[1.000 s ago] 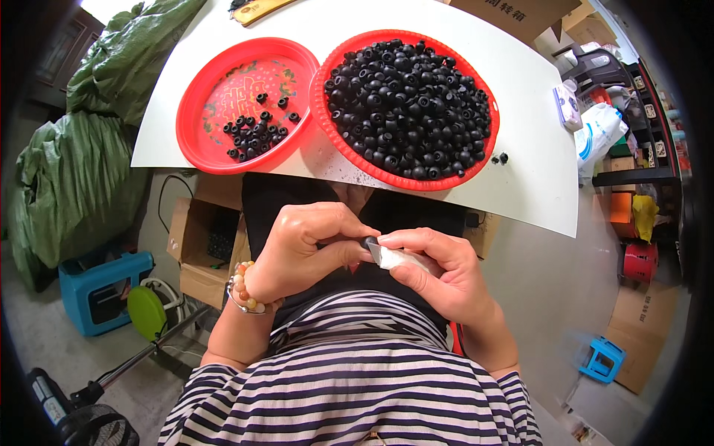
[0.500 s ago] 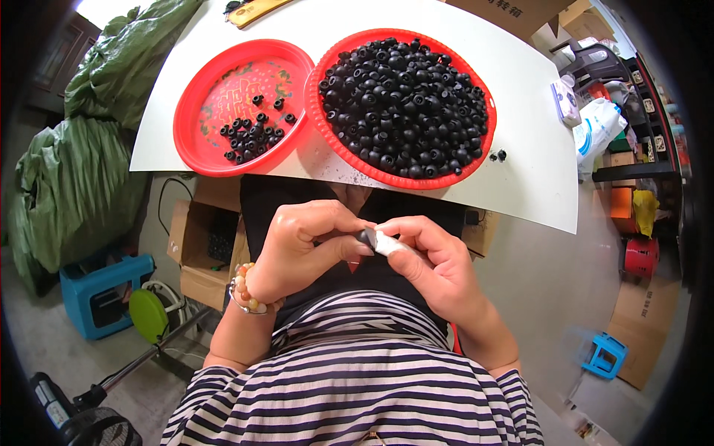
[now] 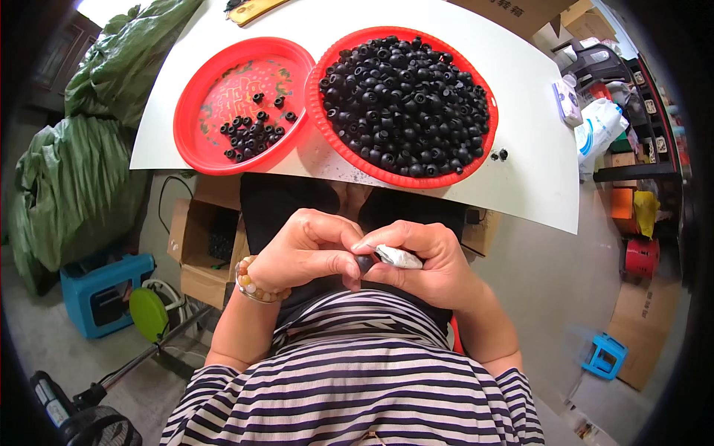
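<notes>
My left hand (image 3: 309, 249) is closed, pinching a small round black part (image 3: 364, 264) between thumb and fingertips. Held in my closed right hand (image 3: 435, 264) is a small tool with a white-wrapped handle (image 3: 400, 257); its working end is hidden by the fingers beside the black part. Both hands meet above my lap, just short of the table edge. On the table, a red basin (image 3: 492, 119) is heaped with similar black parts, several showing a round hole. A shallower red tray (image 3: 195, 89) on its left carries a smaller group of hollow black pieces.
The white table (image 3: 532, 178) has a few loose black bits (image 3: 503, 154) right of the basin. A yellow wooden-looking object (image 3: 253, 10) lies at the far edge. Cardboard boxes (image 3: 201, 279) stand under the table, a blue stool (image 3: 104, 293) at the left, shelves (image 3: 647, 171) at the right.
My hands have turned and dropped slightly. The white-wrapped handle now lies flatter across my right fingers, and the black part sits a little lower.
</notes>
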Demonstrator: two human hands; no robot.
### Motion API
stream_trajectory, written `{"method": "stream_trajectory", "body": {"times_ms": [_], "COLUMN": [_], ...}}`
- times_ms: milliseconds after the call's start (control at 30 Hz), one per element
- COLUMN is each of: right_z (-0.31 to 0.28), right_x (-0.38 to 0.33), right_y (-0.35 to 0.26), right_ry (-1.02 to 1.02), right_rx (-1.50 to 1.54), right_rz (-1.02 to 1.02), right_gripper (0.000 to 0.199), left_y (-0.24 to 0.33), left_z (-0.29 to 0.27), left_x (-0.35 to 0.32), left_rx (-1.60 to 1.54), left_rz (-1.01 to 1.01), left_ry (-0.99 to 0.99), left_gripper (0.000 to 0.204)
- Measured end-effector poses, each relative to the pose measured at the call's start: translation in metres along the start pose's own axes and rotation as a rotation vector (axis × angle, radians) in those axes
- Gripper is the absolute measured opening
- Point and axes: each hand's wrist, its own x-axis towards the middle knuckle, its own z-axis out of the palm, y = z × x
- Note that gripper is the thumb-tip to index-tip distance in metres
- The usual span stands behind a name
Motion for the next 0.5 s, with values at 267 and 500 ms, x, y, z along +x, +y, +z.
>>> {"method": "stream_trajectory", "body": {"times_ms": [267, 500], "right_z": [0.005, 0.002], "right_x": [-0.002, -0.003], "right_y": [0.001, 0.003], "right_ry": [0.132, 0.181], "right_rx": [0.026, 0.221], "right_rz": [0.011, 0.125], "right_gripper": [0.01, 0.007], "left_y": [-0.012, -0.013], "left_z": [0.007, 0.01], "left_x": [-0.001, -0.001], "left_rx": [-0.336, -0.327], "left_rz": [-0.127, -0.201], "left_ry": [0.137, 0.048], "left_gripper": [0.014, 0.022]}}
